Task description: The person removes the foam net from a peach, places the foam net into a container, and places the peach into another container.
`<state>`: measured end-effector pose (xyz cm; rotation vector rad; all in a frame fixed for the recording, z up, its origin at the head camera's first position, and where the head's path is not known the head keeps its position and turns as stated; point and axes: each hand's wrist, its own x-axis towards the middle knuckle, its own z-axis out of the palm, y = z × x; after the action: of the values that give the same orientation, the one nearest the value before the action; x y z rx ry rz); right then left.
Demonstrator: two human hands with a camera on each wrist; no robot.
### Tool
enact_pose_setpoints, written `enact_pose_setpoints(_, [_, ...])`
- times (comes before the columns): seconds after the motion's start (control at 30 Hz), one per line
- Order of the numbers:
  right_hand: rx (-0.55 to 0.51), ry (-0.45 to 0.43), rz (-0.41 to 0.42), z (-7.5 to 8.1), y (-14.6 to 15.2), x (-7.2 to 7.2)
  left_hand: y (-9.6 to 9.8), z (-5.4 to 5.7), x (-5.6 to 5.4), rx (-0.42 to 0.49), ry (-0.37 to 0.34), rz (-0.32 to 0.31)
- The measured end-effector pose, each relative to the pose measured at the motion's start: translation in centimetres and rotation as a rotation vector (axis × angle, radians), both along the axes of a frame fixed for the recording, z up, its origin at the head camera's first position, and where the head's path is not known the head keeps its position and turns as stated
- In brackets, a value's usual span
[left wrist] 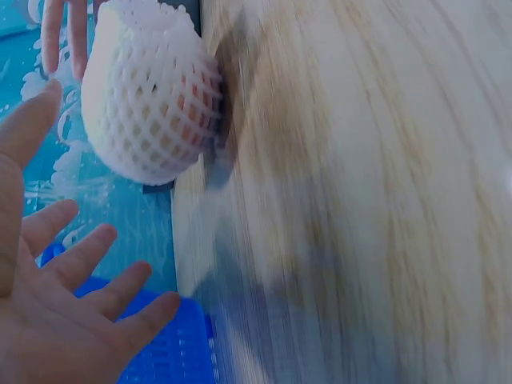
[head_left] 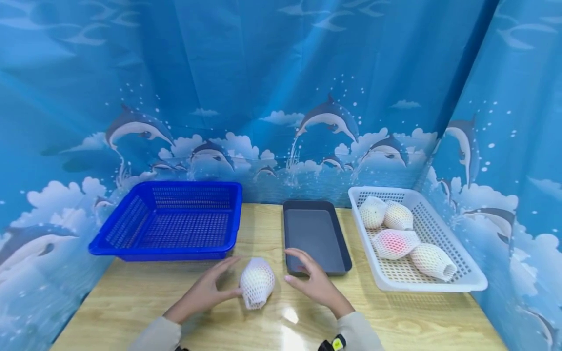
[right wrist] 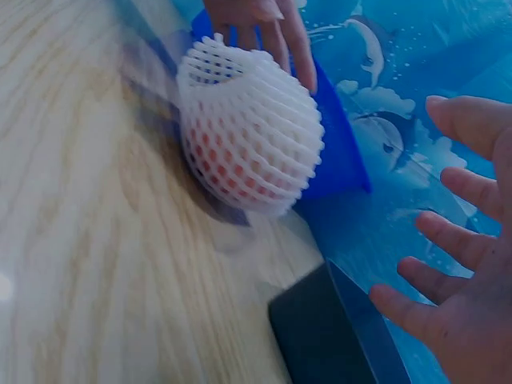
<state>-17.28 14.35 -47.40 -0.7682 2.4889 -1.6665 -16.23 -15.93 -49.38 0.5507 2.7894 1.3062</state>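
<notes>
A fruit in a white foam net (head_left: 257,282) rests on the wooden counter (head_left: 395,326) between two bare hands, with reddish skin showing through the mesh in the right wrist view. The left hand (head_left: 210,291) is just beside it, its grip released: the fingers are spread and the thumb points at the net. The right hand (head_left: 313,284) also has a released grip, with parted fingers, apart from the fruit and near the close edge of a dark grey tray (head_left: 313,229). A blue basket (head_left: 162,252) sits to the left of the tray. To the right, a white basket (head_left: 432,286) holds four more wrapped fruits (head_left: 396,243), one of them bright pink under its net. Behind everything hangs a blue curtain (head_left: 263,63) printed with dolphins and clouds
</notes>
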Motion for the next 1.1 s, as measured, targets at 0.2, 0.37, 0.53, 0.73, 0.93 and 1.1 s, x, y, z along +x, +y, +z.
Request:
enact_pose_setpoints(0.2, [-0.010,0.022,-0.048,0.4,2.4,0.3,-1.5,0.5,0.6,-0.014,0.058,0.041])
enact_pose_setpoints(0.37, [-0.018,0.037,-0.079,0.3,4.2,0.6,-2.7,0.9,1.1,-0.019,0.081,0.066])
enact_pose_setpoints(0.53, [-0.034,0.031,-0.105,0.1,5.6,1.1,-3.9,0.9,1.5,-0.014,0.096,0.082])
enact_pose_setpoints(0.73, [-0.021,0.037,-0.134,-0.3,6.9,1.5,-4.7,1.1,1.9,-0.010,0.110,0.093])
enact_pose_setpoints(0.93, [-0.019,0.016,-0.146,-0.2,7.3,1.8,-4.9,1.6,2.0,-0.028,0.082,0.091])
enact_pose_setpoints(1.1, [-0.014,0.015,-0.142,-0.2,7.4,1.9,-5.0,1.6,2.0,-0.037,0.070,0.092])
